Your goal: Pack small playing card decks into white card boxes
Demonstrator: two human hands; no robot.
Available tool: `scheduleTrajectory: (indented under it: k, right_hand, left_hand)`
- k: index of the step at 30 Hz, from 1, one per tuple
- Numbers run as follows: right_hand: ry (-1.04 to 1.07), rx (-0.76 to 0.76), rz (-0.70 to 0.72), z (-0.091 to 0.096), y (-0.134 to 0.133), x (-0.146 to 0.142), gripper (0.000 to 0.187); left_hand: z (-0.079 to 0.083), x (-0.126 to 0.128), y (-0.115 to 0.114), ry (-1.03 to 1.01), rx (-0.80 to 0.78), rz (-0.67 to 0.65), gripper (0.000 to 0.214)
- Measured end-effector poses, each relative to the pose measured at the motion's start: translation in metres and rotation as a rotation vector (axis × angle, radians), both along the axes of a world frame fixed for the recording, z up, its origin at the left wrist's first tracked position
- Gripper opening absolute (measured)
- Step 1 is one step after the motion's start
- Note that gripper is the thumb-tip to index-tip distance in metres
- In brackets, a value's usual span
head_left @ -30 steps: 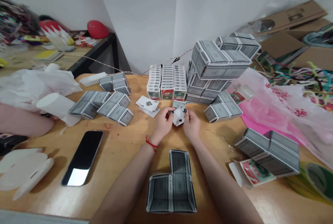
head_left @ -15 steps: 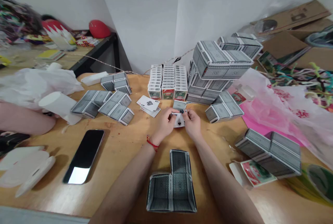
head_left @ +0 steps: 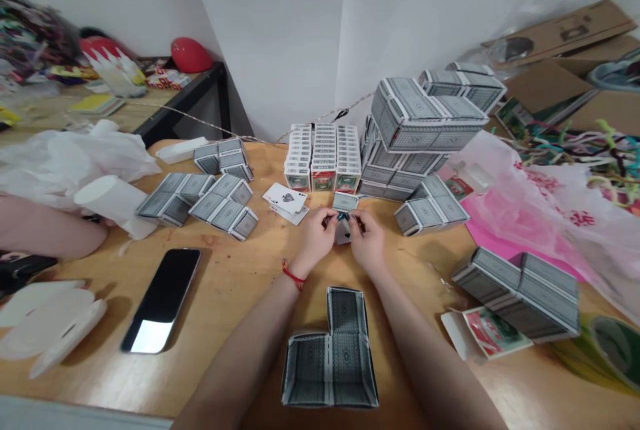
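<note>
In the middle of the table, my left hand (head_left: 320,235) and my right hand (head_left: 367,237) pinch one playing card (head_left: 343,233) between them from both sides. Its white face shows a black pip, while my fingers cover most of its edges. Just beyond my fingertips a grey-backed card (head_left: 345,201) lies on the wood. Left of my hands, a few loose playing cards (head_left: 286,201) lie face up, overlapping. Between my forearms stands an L-shaped open box made of folded cards (head_left: 330,350).
Rows of card packs (head_left: 323,180) stand at the back, beside a tall stack of folded-card blocks (head_left: 425,117). More card blocks (head_left: 223,207) lie left. A phone (head_left: 163,300) rests at front left. A pink plastic bag (head_left: 540,210) and an opened card pack (head_left: 493,331) are on the right.
My fingers have shifted on the card, and it now looks bent or tilted, with less of its face showing. The other things have stayed in place.
</note>
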State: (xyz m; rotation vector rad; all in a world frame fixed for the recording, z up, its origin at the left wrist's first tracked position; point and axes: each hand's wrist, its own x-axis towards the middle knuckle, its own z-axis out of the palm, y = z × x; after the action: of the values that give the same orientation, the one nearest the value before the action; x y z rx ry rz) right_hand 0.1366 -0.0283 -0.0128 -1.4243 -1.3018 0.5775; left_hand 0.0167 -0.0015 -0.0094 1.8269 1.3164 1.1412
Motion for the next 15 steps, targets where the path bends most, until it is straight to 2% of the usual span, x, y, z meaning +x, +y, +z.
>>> scheduleTrajectory:
  k: [8, 15]
  right_hand:
    - [-0.022, 0.042, -0.067, -0.0055, -0.0016, 0.0007, 0.021]
    - [-0.003, 0.05, -0.089, -0.0007, -0.0017, -0.0005, 0.02]
  left_hand:
    - [0.0022, 0.0002, 0.0004, -0.034, -0.006, -0.03, 0.025]
    - [0.0029, -0.0037, 0.0025, -0.034, -0.02, -0.137, 0.038]
